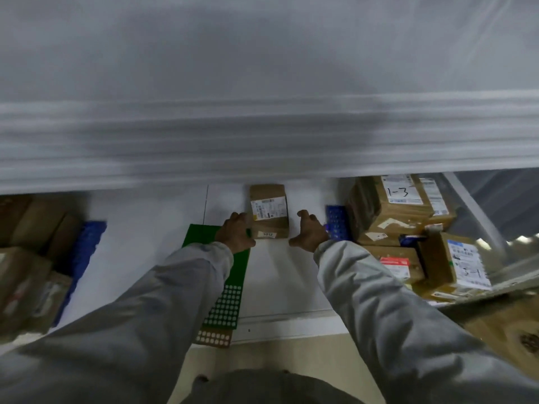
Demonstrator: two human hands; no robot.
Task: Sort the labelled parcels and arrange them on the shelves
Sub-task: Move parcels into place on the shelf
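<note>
Left hand [236, 235] grips the left side of a small brown parcel [269, 210] — right hand [309, 232] loose and spread just beside it, not touching — parcel on the white shelf [151, 228], beside a green divider [230, 290].

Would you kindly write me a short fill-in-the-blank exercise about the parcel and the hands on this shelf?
1. The small brown parcel lies between the left hand and the ____ hand.
2. The perforated divider under the left sleeve is ____ in colour.
3. The stacked box at the right bears the handwritten mark ____.
4. The right hand has its fingers ____, apart from the parcel.

Missing words: right; green; 1-3; open
</note>
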